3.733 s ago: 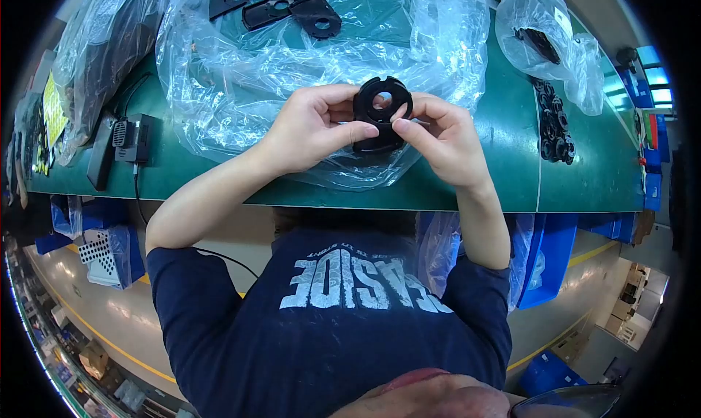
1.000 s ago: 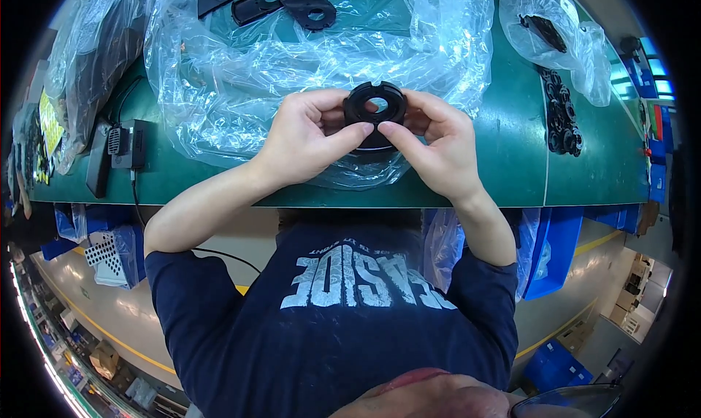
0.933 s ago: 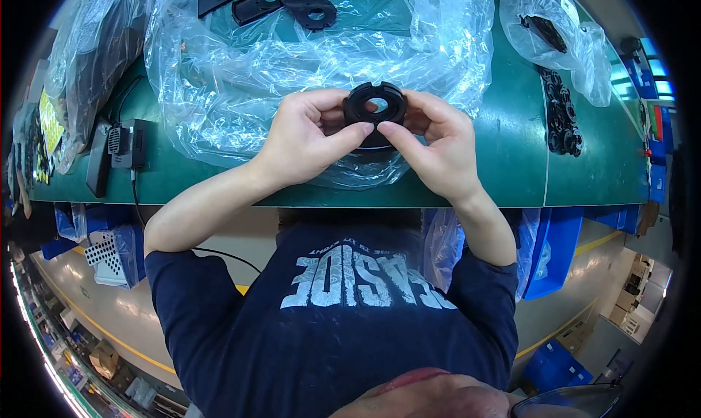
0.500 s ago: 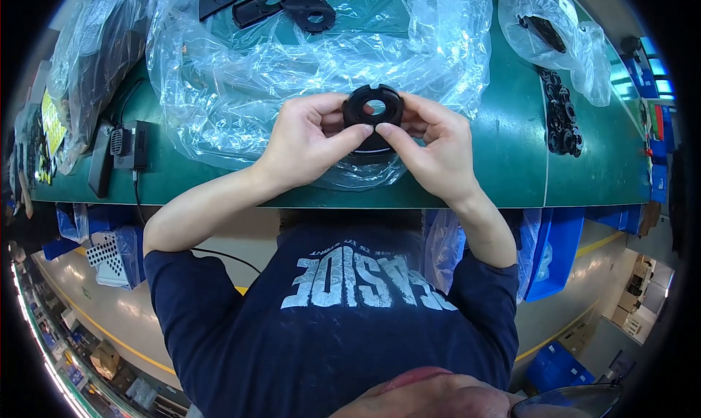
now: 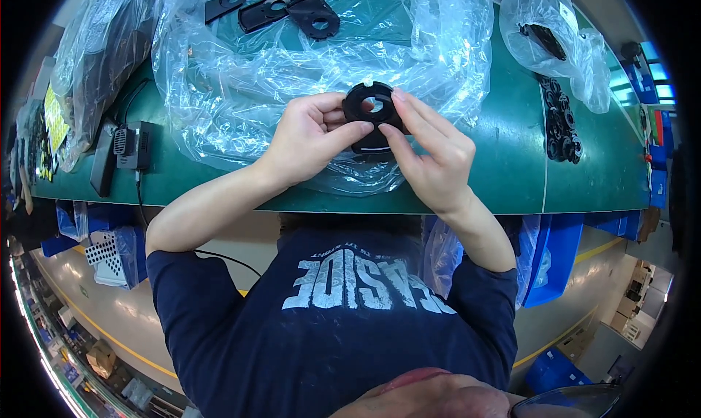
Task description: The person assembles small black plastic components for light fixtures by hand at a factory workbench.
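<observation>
A black plastic part (image 5: 357, 113) with a round, ring-shaped end and a hole through it is held up over the table's near edge. My left hand (image 5: 310, 137) grips its left side, the thumb on the face and the fingers curled behind. My right hand (image 5: 437, 149) pinches its right side, thumb at the lower rim and fingertips at the upper right rim. The part's lower end shows below my thumbs, above the clear plastic sheet (image 5: 241, 115). At the far side of that sheet lie several similar black parts (image 5: 319, 18) with round holes.
A green table (image 5: 504, 177) spans the view. Bagged dark parts (image 5: 102, 53) and a small black device (image 5: 132, 145) with a cable stand left. To the right are a clear bag (image 5: 537, 27) and a row of black rings (image 5: 561, 122). Blue bins (image 5: 555, 265) sit below the edge.
My right fingers have shifted from behind the part up onto its upper right rim. The ring end has turned slightly. My left hand keeps its hold.
</observation>
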### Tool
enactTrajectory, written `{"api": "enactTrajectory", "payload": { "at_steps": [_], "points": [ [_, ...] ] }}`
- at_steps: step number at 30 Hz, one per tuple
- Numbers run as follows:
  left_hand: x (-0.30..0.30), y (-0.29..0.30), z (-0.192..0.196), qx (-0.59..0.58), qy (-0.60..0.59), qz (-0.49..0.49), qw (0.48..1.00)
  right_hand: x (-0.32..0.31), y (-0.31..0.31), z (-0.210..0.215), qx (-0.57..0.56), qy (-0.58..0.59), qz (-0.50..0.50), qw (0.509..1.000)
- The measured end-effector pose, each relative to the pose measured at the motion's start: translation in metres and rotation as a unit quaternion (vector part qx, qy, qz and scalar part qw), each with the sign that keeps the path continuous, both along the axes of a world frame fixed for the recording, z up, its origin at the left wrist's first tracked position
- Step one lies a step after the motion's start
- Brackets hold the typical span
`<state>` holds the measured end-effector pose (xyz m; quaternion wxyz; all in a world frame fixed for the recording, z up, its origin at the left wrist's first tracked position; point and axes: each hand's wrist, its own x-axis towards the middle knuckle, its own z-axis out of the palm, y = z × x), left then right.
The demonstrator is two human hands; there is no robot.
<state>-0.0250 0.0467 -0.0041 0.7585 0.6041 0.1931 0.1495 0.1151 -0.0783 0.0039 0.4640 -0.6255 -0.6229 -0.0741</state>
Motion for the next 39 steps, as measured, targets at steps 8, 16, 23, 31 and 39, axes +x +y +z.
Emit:
{"api": "enactTrajectory", "payload": {
  "at_steps": [8,16,23,31,39],
  "points": [
    [-0.0002,-0.0057,-0.0001,0.044,-0.034,0.021,0.998,-0.0029,-0.0020,-0.0025,-0.031,0.362,0.039,0.931],
    [-0.0004,-0.0016,-0.0027,0.054,-0.027,0.008,0.998,0.0001,0.0009,-0.0016,-0.082,0.303,0.048,0.948],
    [-0.0017,-0.0016,0.0013,0.093,-0.037,0.003,0.995,-0.0028,0.0006,-0.0064,-0.034,0.210,0.016,0.977],
    [-0.0019,-0.0023,0.0024,0.087,-0.045,0.000,0.995,-0.0001,-0.0006,-0.0054,-0.035,0.230,0.026,0.972],
    [-0.0004,-0.0046,-0.0016,0.136,-0.058,0.033,0.988,0.0013,-0.0014,0.0005,-0.056,0.237,0.051,0.969]
  ]
}}
